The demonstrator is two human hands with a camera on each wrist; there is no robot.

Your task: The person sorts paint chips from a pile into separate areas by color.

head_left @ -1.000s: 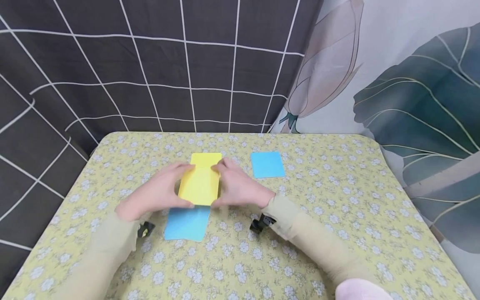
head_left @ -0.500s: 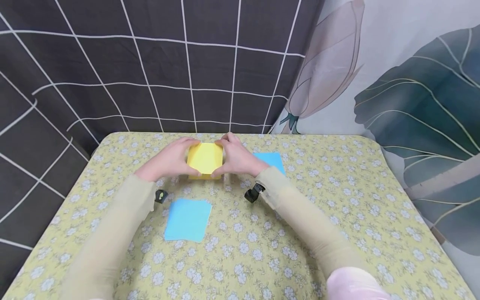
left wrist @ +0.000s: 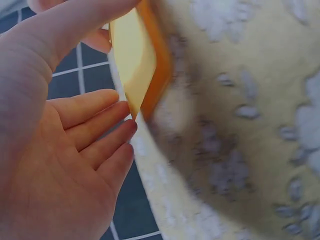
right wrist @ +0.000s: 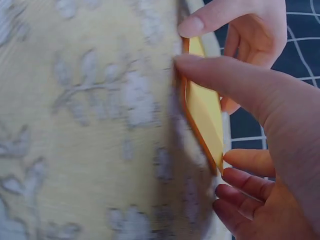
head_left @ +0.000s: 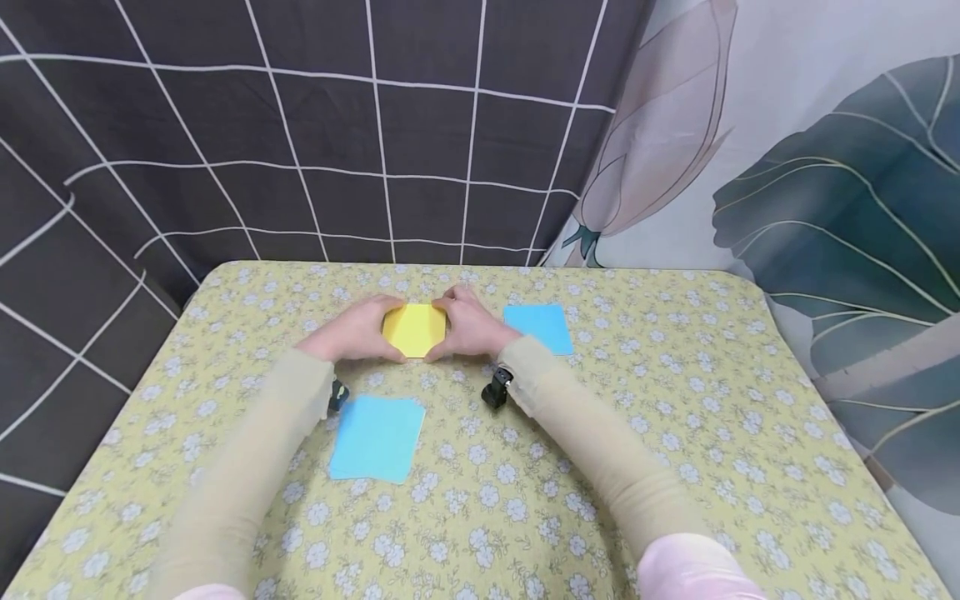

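A yellow square sheet of paper (head_left: 414, 331) lies between my two hands near the far side of the table. My left hand (head_left: 358, 328) holds its left side, thumb at the near corner and fingertips at the far one. On the right side my right hand (head_left: 472, 327) grips it the same way. In the left wrist view the sheet (left wrist: 134, 50) sits close over a second, orange-looking sheet (left wrist: 161, 75). The right wrist view shows the yellow sheet (right wrist: 205, 110) slightly bowed, with both thumbs at its near edge.
A slightly uneven stack of blue square sheets (head_left: 377, 439) lies nearer the body, left of centre. Another blue square (head_left: 538, 327) lies right of my right hand. A floral cloth (head_left: 675, 400) covers the table; a dark gridded curtain (head_left: 315, 125) hangs behind.
Both hands carried the yellow sheet away from over the blue stack to the far side, then lowered it over the yellow sheet lying there. The blue sheets stayed put.
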